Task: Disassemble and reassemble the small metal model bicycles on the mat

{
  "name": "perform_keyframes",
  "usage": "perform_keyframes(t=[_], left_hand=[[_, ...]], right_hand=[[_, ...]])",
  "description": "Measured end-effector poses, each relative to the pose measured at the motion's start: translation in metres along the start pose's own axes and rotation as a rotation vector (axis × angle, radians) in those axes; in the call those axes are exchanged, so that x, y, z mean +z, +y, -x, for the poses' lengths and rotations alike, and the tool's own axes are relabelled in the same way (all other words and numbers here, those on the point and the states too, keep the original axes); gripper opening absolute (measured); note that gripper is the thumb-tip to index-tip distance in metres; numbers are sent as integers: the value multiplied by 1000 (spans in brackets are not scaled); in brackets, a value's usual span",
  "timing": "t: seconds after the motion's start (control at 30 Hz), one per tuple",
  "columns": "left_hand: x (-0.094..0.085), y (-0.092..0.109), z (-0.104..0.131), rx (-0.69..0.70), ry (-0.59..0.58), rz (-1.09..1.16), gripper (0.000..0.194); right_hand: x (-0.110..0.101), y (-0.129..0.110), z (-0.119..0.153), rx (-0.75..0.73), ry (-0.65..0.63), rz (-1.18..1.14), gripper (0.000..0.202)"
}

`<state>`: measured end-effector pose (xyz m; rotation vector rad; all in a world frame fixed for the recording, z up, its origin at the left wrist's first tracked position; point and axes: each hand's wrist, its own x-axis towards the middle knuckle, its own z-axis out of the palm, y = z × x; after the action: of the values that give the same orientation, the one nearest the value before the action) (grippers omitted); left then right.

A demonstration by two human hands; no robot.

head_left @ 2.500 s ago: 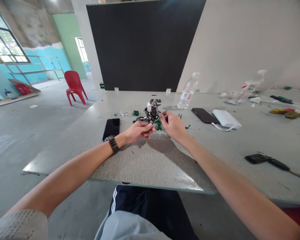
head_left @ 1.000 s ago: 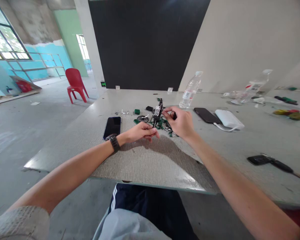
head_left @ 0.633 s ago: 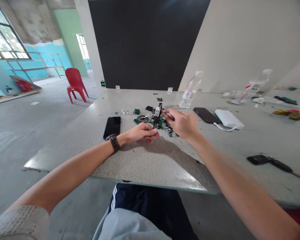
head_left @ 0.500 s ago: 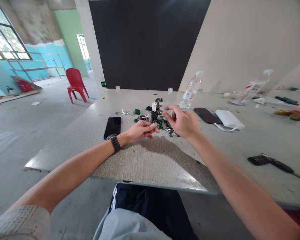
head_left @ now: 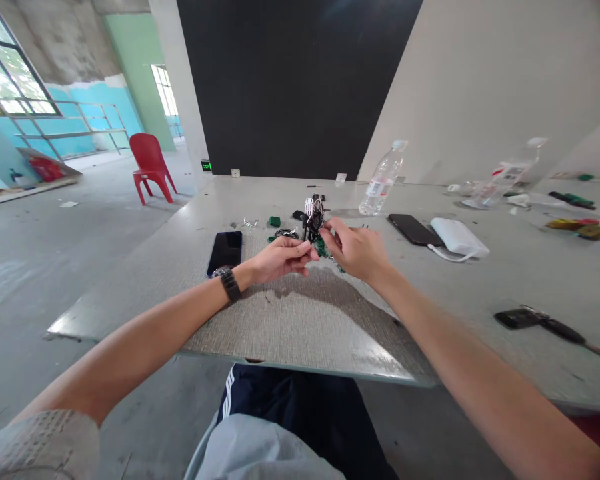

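My left hand [head_left: 285, 259] is closed, its thumb and fingertips pinching the lower end of a small black-and-white model [head_left: 313, 212] made of fine parts. The model stands upright above the table, with white ribbed pieces toward its top. My right hand [head_left: 357, 250] reaches in from the right, thumb and forefinger closed at the model's right edge; the exact spot they grip is hidden. Beneath and between the hands lies a pile of small green parts [head_left: 323, 248], partly covered by the right hand. Black ring-shaped parts [head_left: 286, 234] lie just behind the left hand.
A phone [head_left: 225, 253] lies left of the parts, near a green block [head_left: 275, 221] and small silver pieces [head_left: 251, 223]. To the right are a plastic bottle [head_left: 383, 180], a dark phone [head_left: 414, 230], a white power bank [head_left: 459, 237] and a car key [head_left: 520, 319].
My right hand has moved left and its spread thumb and forefinger have closed at the model. The model now looks wider and turned, with more of its parts showing.
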<state>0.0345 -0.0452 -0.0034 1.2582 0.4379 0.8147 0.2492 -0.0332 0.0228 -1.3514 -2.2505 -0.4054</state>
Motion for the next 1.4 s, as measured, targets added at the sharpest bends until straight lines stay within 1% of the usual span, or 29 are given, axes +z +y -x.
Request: perform_keyframes(t=[0.17, 0.3, 0.37, 0.47, 0.5, 0.57, 0.67, 0.73, 0.83, 0.9, 1.0, 1.1, 1.23, 1.33, 1.4], left_hand=[[0, -3, -1, -17, 30, -16, 38], [1, -4, -1, -27, 38, -33, 39], [1, -3, -1, -29, 21, -55, 38], [1, -4, -1, 17, 18, -67, 35], [1, -4, -1, 31, 25, -65, 34], [-1, -5, -2, 37, 40, -57, 33], [-2, -5, -2, -2, 66, -51, 33], [-1, -4, -2, -26, 64, -56, 34], [2, -2, -1, -28, 36, -66, 36], [2, -2, -1, -8, 31, -62, 37], [1, -5, -2, 18, 21, -50, 40], [0, -7, -3, 14, 2, -48, 41], [2, -3, -1, 27, -23, -37, 39], [3, -1, 0, 61, -39, -37, 36], [2, 0, 0, 75, -53, -48, 35]], right_hand=[[2, -4, -4, 101, -73, -47, 47], [4, 0, -6, 178, -145, -121, 46], [6, 4, -8, 164, -201, -207, 43], [7, 6, -8, 72, -289, -362, 40], [7, 5, -7, 44, -309, -378, 41], [6, 0, -4, 8, -327, -318, 45], [4, -8, 0, -31, -276, -131, 47], [4, -9, -1, 1, -206, -83, 45], [5, -6, -5, 126, -90, -162, 39], [6, -4, -7, 177, -56, -226, 36], [9, -4, -9, 196, -79, -268, 31], [10, -5, -9, 214, -94, -240, 28], [11, -3, -7, 239, -146, -154, 37], [11, -1, -6, 185, -154, -162, 46], [10, 0, -5, 150, -135, -189, 46]])
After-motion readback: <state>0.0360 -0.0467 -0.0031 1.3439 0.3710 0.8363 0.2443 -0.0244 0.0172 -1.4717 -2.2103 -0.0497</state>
